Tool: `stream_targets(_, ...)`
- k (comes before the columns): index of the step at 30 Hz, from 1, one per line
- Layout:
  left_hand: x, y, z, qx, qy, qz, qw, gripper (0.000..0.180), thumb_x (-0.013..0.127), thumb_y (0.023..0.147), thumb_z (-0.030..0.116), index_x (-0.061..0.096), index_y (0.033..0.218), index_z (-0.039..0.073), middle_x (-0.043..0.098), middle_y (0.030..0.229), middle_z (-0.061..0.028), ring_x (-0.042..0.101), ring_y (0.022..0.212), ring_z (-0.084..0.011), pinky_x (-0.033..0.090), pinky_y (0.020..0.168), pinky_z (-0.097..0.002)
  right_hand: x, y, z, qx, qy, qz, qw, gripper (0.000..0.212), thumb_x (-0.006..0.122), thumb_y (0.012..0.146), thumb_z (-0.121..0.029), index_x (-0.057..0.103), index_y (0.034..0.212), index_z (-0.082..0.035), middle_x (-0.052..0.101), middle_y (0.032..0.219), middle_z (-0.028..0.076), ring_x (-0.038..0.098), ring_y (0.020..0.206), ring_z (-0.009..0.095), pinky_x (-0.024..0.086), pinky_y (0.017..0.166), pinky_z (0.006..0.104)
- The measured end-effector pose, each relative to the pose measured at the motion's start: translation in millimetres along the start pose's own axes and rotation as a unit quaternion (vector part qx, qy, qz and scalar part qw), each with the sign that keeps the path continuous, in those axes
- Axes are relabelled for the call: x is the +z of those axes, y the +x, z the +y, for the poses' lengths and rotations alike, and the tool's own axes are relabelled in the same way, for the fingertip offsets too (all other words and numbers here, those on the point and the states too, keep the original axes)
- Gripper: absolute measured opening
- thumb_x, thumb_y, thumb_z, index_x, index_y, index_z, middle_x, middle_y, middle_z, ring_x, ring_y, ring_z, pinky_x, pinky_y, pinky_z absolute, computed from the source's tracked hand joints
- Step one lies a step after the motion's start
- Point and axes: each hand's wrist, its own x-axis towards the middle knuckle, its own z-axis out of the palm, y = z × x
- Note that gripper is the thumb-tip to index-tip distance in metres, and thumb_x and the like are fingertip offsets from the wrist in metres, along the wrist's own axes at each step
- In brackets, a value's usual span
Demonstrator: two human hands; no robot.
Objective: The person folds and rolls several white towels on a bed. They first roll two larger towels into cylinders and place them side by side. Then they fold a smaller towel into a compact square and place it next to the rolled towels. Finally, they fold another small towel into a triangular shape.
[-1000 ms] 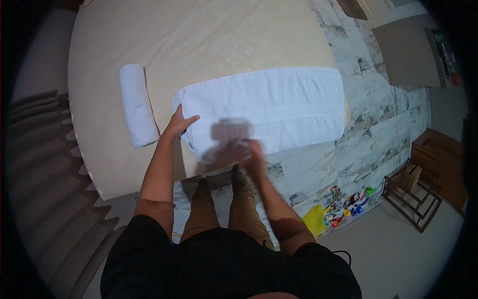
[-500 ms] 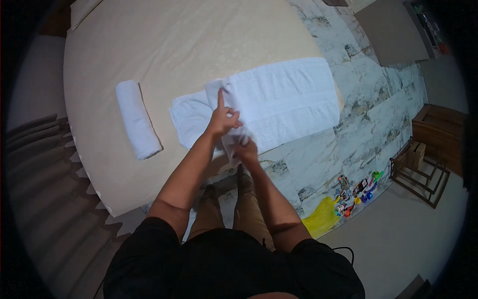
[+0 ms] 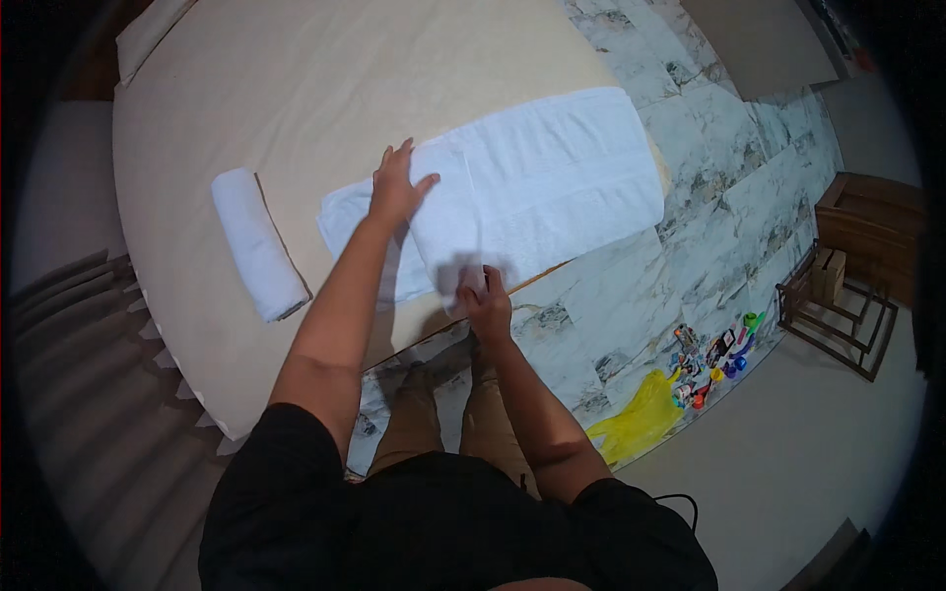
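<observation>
And at the near edge of the bed [image 3: 315,113], the right hand [image 3: 489,310] is held low, its fingers curled at the near side of the white towel [image 3: 562,167]; whether cloth is truly pinched there cannot be told, with all that blur. Here is the change: the hands are bunched together no longer, as the left hand [image 3: 396,192] is now stretched toward the middle of the bed, its fingers fanned out and released, nothing grasped, the thumb set over the turned-back flap [image 3: 440,202]. By that, it is judged, the fold is tended at both its sides, near and far. The towel itself is spread along the bed's near edge, out to the right-hand corner, thick and plush, fairly smooth on the right with faint ripples and a band; at its left end a lower layer [image 3: 343,205] is left uncovered, slightly rumpled. Over on the bed's left part, the rolled towel [image 3: 258,241] is seen, neat and tight, touched by neither hand. And out at the bed's far left corner, what looks like a cream pillow [image 3: 148,39] is just caught
</observation>
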Motion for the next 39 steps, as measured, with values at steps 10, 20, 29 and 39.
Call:
stream_targets(10, -10.0, 19.5, -18.5, -0.057, -0.127, -0.004, 0.990, 0.029, 0.072, 0.076, 0.011, 0.065, 0.103, 0.004, 0.061, 0.104, -0.0156, 0.056, 0.104, -0.0334, 0.046, 0.091, -0.0377, -9.8, 6.9, 7.5, -0.007, -0.155, 0.161, 0.975, 0.049, 0.068, 0.083, -0.023, 0.045, 0.121, -0.003, 0.056, 0.112, 0.021, 0.056, 0.103, 0.038, 0.044, 0.087, 0.0472)
stream_targets(20, -42.7, -74.2, 18.3, 0.242, 0.015, -0.235, 0.941, 0.050, 0.058, 0.075, -0.001, 0.057, 0.123, 0.013, 0.045, 0.137, -0.0087, 0.030, 0.137, -0.0310, 0.029, 0.107, -0.0537, 35.4, 7.6, -65.5, 0.039, -0.277, 0.027, 0.960, 0.073, 0.078, 0.067, -0.028, 0.041, 0.127, -0.008, 0.047, 0.119, 0.015, 0.047, 0.111, 0.034, 0.040, 0.085, 0.0497)
stream_targets(29, -40.1, -7.0, 19.1, 0.332, 0.068, -0.368, 0.866, 0.049, 0.075, 0.068, 0.010, 0.061, 0.115, 0.018, 0.058, 0.123, -0.0008, 0.032, 0.138, -0.0228, 0.018, 0.110, -0.0631, 26.6, 35.9, -18.7, 0.021, -0.135, 0.016, 0.990, 0.053, 0.071, 0.072, -0.014, 0.047, 0.119, -0.007, 0.056, 0.107, 0.016, 0.055, 0.103, 0.036, 0.043, 0.081, 0.0485)
stream_targets(39, 38.4, 41.4, 72.2, 0.358, 0.159, -0.387, 0.835, 0.021, 0.060, 0.086, 0.033, 0.072, 0.086, 0.015, 0.066, 0.077, -0.0056, 0.059, 0.093, -0.0209, 0.033, 0.098, -0.0450, -17.2, 45.6, -25.0, -0.060, -0.253, 0.156, 0.953, 0.057, 0.075, 0.074, -0.023, 0.049, 0.122, -0.007, 0.050, 0.120, 0.015, 0.046, 0.119, 0.030, 0.038, 0.093, 0.0468)
